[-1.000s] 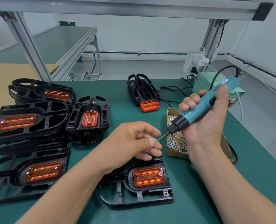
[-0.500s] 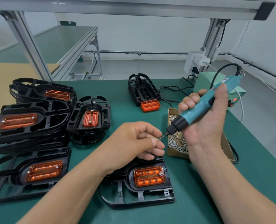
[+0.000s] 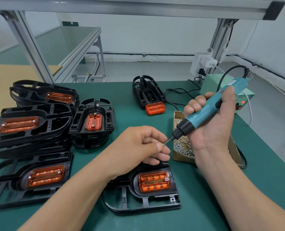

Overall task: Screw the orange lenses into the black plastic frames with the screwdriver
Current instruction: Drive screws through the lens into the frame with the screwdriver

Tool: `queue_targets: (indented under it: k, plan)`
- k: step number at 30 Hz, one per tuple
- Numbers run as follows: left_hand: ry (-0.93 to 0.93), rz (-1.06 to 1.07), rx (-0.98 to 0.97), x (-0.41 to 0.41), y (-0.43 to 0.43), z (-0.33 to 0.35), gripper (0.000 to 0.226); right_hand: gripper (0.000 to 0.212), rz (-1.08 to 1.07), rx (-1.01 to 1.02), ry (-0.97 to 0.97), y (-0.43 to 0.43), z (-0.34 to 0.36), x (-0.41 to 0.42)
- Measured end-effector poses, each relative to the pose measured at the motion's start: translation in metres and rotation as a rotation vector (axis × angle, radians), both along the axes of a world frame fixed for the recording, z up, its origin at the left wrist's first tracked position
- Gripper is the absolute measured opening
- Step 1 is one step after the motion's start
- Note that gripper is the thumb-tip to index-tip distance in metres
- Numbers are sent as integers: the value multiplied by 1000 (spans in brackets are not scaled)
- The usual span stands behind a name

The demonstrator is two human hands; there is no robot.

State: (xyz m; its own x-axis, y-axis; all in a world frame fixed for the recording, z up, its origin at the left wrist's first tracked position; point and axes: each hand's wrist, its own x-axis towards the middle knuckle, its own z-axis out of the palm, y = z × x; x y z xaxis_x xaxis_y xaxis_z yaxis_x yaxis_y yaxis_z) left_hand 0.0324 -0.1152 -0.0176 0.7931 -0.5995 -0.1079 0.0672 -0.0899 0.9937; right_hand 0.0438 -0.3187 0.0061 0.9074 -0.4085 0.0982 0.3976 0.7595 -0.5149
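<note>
My left hand: pinches a small silver screw, just above the black plastic frame.
My right hand: wraps the teal electric screwdriver, tip at the screw.
Orange rectangular lens: seated in that frame.

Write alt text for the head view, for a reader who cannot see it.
The left hand pinches a screw at the tip of a teal screwdriver held by the right hand, above a black frame with an orange lens.

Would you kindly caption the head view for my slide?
Left hand pinches a screw against the screwdriver gripped in the right hand, over a black frame with orange lens.
</note>
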Motion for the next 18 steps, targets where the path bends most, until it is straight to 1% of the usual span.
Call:
queue_targets:
  k: [7,13,18]
  plan:
    - [-13,-5,1,0,0,0,14,40,7,-11,-1,1,-1,0]
    - [-64,54,3,1,-1,-3,14,43,3,-33,6,2,-2,2]
    - [-108,45,36,1,-1,-4,16,43,12,-38,8,5,-3,1]
